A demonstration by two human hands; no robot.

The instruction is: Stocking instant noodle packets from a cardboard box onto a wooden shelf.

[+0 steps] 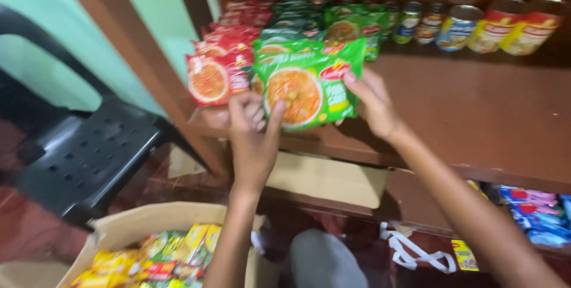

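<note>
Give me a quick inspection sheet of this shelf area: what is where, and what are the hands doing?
Surface: brown wooden shelf, bare at the right front.
Job's things: green noodle packet, upright at the shelf's front edge.
Clutter: red noodle packets stacked left; row of tins at the back; cardboard box of packets below.
Fingers: left hand grips the packet's lower edge; right hand holds its right side.
Cables: nothing seen.
Surroundings: black plastic chair left, green wall, blue packets on a lower shelf.
</note>
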